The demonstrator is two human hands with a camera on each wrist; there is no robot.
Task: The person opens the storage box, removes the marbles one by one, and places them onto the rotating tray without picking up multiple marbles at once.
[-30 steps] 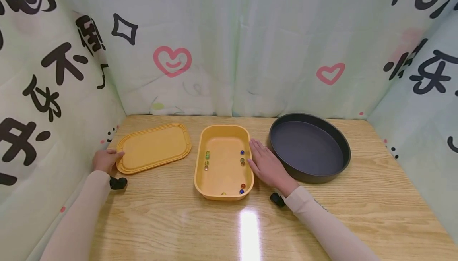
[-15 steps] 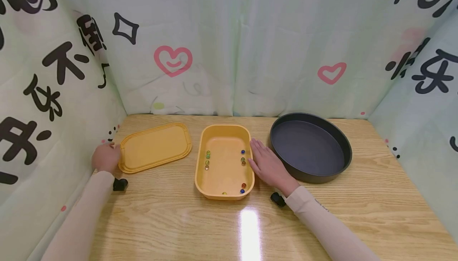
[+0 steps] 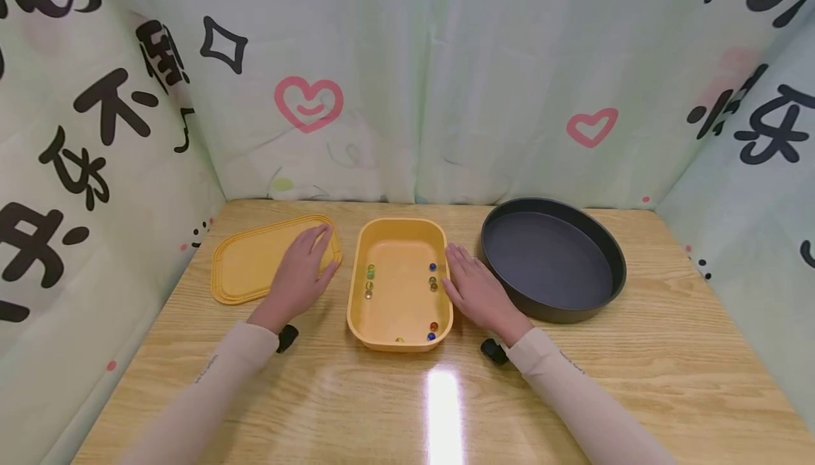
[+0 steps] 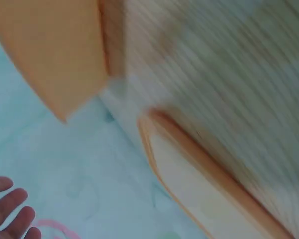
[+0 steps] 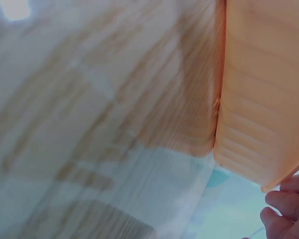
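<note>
A yellow rectangular box [image 3: 400, 260] stands in mid-table with several glass marbles inside, one a blue marble [image 3: 433, 267]. Left of it lies a flat yellow lid [image 3: 248, 267]. My left hand [image 3: 296, 277] is over the lid's right end, fingers extended and holding nothing; its blurred wrist view shows loose fingers [image 4: 12, 211] apart from both the lid [image 4: 189, 184] and the box [image 4: 65, 50]. Against the box's right side rests my right hand [image 3: 480, 294], fingers straight. The right wrist view has the box wall [image 5: 264, 94] with fingertips [image 5: 286, 206] at its rim.
A round dark grey pan [image 3: 550, 260] stands close to the right hand, on the right of the wooden table [image 3: 356, 408]. Printed curtains [image 3: 382, 132] enclose the table at the back and both sides.
My left hand has let go of the lid's left end and moved right, now over its right end. The right hand, box and marbles stay in place.
</note>
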